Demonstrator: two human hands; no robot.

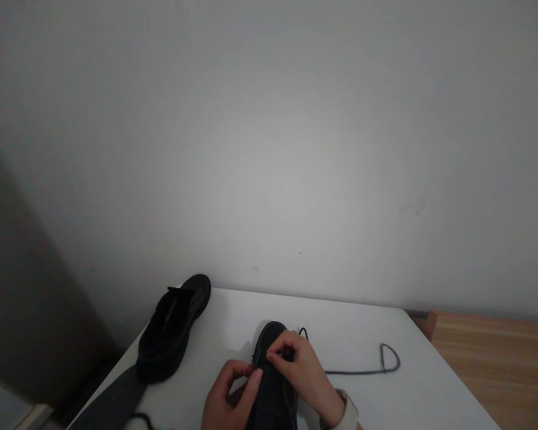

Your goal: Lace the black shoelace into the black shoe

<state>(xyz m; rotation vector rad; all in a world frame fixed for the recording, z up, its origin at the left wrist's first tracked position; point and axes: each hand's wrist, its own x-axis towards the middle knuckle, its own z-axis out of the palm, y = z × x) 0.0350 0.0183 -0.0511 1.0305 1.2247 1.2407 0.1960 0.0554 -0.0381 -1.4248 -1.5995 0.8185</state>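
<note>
A black shoe (269,397) lies on the white table (354,406) right in front of me, toe pointing away. My left hand (231,397) rests on the shoe's left side, fingers curled and pinched against it. My right hand (302,370) sits over the shoe's top, fingers pinched on the dark shoelace (363,370) near the eyelets. The lace trails off to the right across the table and ends in a loop. A second black shoe (173,328) lies at the table's far left corner, untouched.
A plain grey wall rises just behind the table. A dark cloth or strip (116,400) lies at the table's left front. To the right is a wooden surface (497,364). The dark gap on the left drops to the floor.
</note>
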